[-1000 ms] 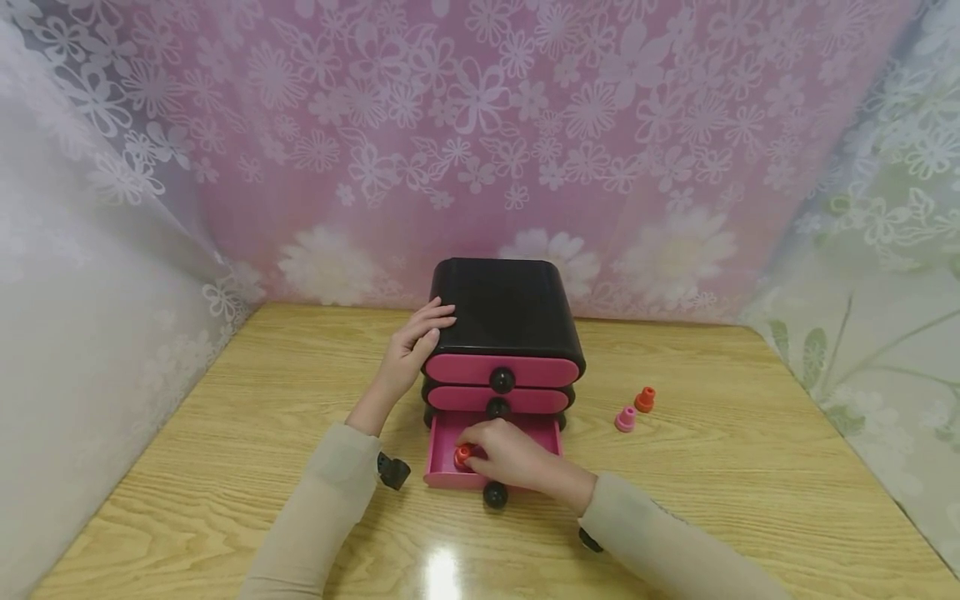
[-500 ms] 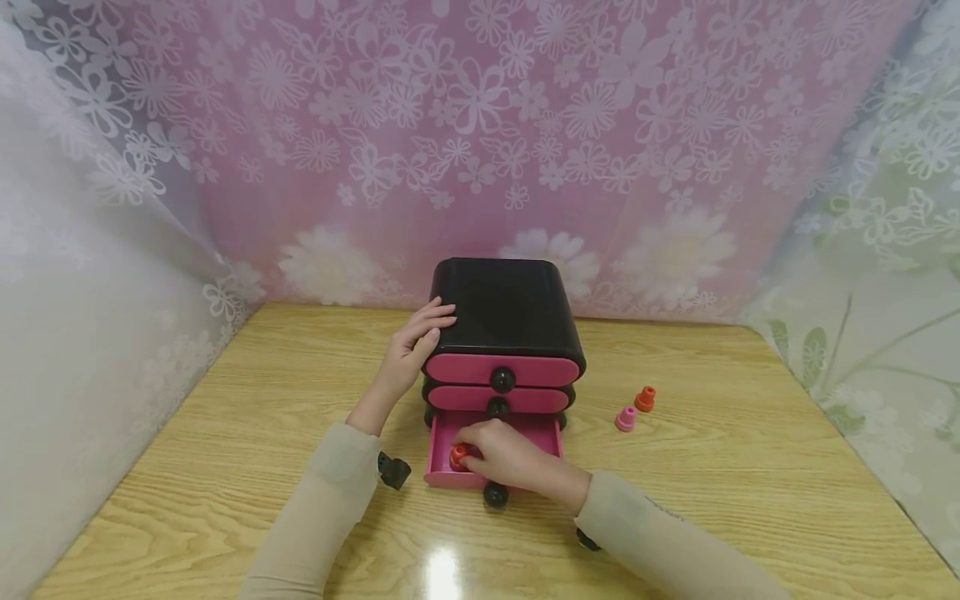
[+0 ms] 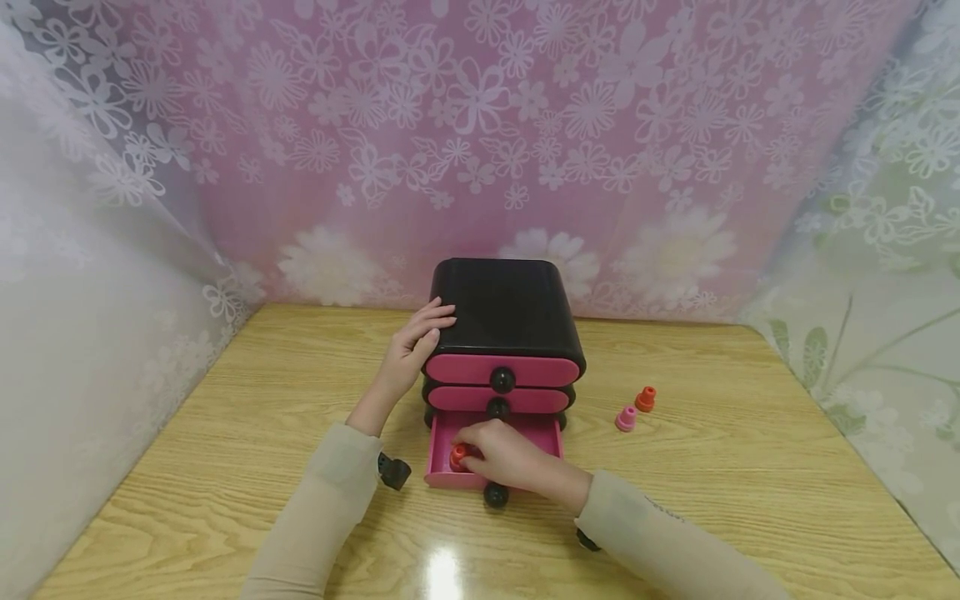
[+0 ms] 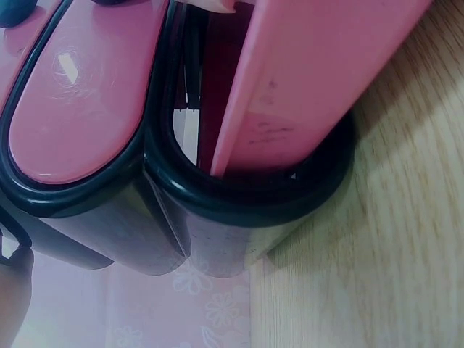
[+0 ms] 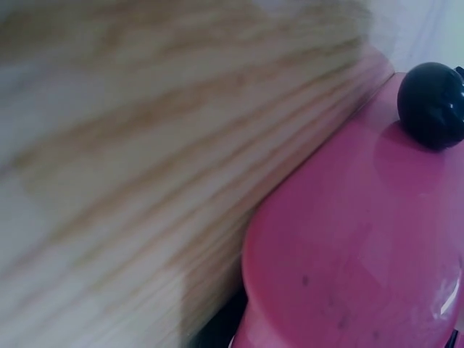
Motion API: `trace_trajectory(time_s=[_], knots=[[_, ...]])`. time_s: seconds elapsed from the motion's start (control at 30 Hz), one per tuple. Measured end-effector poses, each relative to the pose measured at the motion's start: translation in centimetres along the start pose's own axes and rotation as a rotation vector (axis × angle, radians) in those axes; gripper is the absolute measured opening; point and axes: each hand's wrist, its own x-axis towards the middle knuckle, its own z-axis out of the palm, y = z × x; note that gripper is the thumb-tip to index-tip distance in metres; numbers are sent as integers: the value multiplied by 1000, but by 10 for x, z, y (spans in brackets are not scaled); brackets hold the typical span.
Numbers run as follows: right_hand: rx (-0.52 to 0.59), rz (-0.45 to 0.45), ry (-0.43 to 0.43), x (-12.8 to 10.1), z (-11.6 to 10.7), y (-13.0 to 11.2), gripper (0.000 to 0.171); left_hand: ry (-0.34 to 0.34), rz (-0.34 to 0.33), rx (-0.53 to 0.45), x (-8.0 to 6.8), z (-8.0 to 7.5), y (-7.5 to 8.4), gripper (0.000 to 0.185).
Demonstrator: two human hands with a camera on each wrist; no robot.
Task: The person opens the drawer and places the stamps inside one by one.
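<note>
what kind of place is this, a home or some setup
Probably a staged tabletop booth rather than a lived-in room: floral curtains close in a wooden table on three sides, and it holds only a small drawer cabinet and two little stacking pieces.

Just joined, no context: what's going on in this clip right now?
A person sits at a wooden table with a small black drawer unit that has three pink drawers. The left hand rests on the unit's top left edge. The bottom drawer is pulled out, and the right hand is inside it, its fingers on a small red piece. Two more pieces, one pink and one orange-red, stand on the table to the right of the unit.
</note>
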Motion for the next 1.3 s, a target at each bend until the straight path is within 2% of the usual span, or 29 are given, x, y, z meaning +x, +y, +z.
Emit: trace_trajectory(time_s=[0.33,0.7,1.1,1.3], knots=[[44,18,27,-10,-7,0,21,4,11,-9,-1,0,-1,28],[83,-7,93,-26,-21,0,21,8,-9,-9,-2,0,-1,28],[80,2,237,-50,-36,10,21,7,-11,-7,-1,1,-1,28],[92,51,262,-63,-46,17,22,3,-14,-11,0,0,-1,28]])
